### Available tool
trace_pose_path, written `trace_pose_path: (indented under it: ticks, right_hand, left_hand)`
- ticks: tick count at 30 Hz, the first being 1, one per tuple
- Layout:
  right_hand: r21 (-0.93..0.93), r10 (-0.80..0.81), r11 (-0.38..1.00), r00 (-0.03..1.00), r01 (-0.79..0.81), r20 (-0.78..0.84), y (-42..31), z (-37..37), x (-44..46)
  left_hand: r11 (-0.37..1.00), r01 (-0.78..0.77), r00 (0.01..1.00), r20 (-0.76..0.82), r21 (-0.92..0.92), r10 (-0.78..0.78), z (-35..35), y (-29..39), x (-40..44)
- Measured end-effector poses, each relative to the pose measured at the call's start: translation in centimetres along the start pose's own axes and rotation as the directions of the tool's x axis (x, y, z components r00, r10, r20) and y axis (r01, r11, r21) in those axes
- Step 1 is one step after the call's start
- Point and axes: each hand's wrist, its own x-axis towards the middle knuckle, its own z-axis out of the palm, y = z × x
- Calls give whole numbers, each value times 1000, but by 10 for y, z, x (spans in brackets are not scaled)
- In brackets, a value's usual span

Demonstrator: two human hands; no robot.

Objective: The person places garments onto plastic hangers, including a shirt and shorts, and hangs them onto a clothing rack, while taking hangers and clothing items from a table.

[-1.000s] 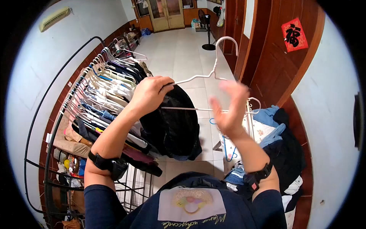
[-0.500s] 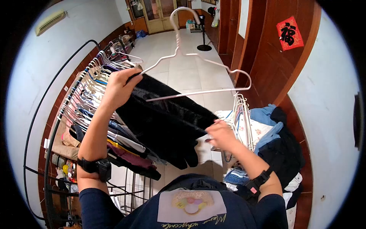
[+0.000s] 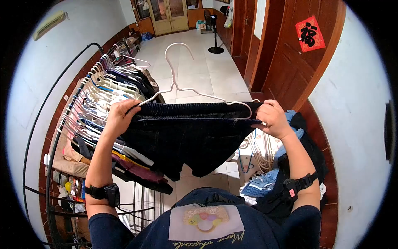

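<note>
A pair of dark shorts [image 3: 184,143] is stretched out in front of me, waistband up and two short legs hanging down. My left hand [image 3: 121,118] is closed on the left corner of the waistband, next to one end of a white wire hanger [image 3: 174,86]. On the other corner of the waistband, my right hand [image 3: 273,119] grips with bent fingers. The hanger's hook points up, and its lower part sits inside the waist opening, partly hidden by the cloth.
To my left stands a black clothes rack [image 3: 74,97] packed with garments on hangers. Spare white hangers [image 3: 262,151] lie at right beside folded denim [image 3: 260,185] and a heap of dark clothes [image 3: 309,155]. A standing fan [image 3: 214,35] is farther back on the tiled floor [image 3: 195,79].
My right hand has risen to the right waistband corner, pulling the shorts out level. The hanger has dropped, and its lower part now sits inside the waist.
</note>
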Motion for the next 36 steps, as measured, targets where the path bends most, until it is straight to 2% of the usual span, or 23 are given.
trace_pose_path:
  ticks: [2,4,6,7,8,10,14,16,18,20,22,23,24,25,26,28,29,30,31,32,33,34,36]
  right_hand:
    - [-4,-24,1000,1000,24,0,1,-7,11]
    - [91,-23,995,999,27,-40,2,-11,30]
    - [266,111,958,994,-108,5,1,-14,48]
    - [368,145,923,988,-116,-52,-6,-18,58]
    - [411,144,908,981,-80,-127,-7,-19,68]
    - [435,232,893,947,-116,-222,-9,-15,79]
    - [435,366,871,894,-230,-260,-20,-14,94]
    - [462,343,849,932,-255,-116,-12,-13,88]
    - [557,326,807,934,-195,-144,-6,-15,86]
    - [610,400,738,915,-289,-51,3,-14,79]
    - [625,417,714,909,-317,-15,6,-14,80]
    - [651,435,673,900,-351,35,8,-15,80]
    - [673,454,630,887,-387,85,8,-18,80]
    - [718,500,514,844,-468,192,5,-26,83]
    - [716,506,515,841,-471,189,6,-27,82]
    - [858,501,347,848,-380,173,8,-29,79]
    - [873,484,318,855,-369,185,8,-32,77]
    - [872,488,321,853,-371,183,11,-31,73]
    - [885,403,307,890,-351,214,14,-29,68]
    - [897,312,288,919,-334,242,16,-27,64]
    - [851,257,396,932,-344,257,11,-35,64]
    - [830,252,380,909,-407,331,17,-35,58]
    - [815,261,387,899,-432,353,18,-44,57]
  left_hand:
    - [999,36,997,74,10,-36,0,4,0]
    - [1000,8,997,73,-1,-7,6,8,4]
    - [1000,19,998,55,17,-20,11,13,10]
    - [994,73,997,-14,-76,-75,15,12,10]
    - [994,73,997,-16,-76,-74,15,12,11]
    - [980,81,993,-71,-181,-95,16,12,13]
    - [980,50,989,-129,-191,-76,22,11,12]
    - [978,51,982,-169,-201,-86,27,0,8]
    - [885,233,927,-183,-404,-327,29,-16,3]
    - [880,183,927,-220,-438,-302,30,-21,-2]
    - [845,190,956,-104,-499,-276,29,-23,-5]
    - [730,245,953,19,-638,-303,28,-22,-7]
    - [730,243,953,18,-638,-302,22,-14,-7]
    - [827,111,990,-9,-551,-139,15,-5,-6]
    - [889,-37,999,-17,-457,32,13,0,-5]
    - [890,-49,998,19,-454,64,12,2,-7]
    - [905,2,1000,26,-425,10,11,5,-9]
    - [917,54,998,31,-395,-46,10,7,-11]
    - [918,85,994,-30,-387,-105,12,11,-11]
    - [940,50,996,-51,-337,-71,11,4,-11]
    - [952,47,997,-44,-302,-63,7,5,-12]
    - [963,45,998,-37,-265,-57,2,6,-13]
    - [969,-5,998,-67,-248,-12,-1,3,-12]
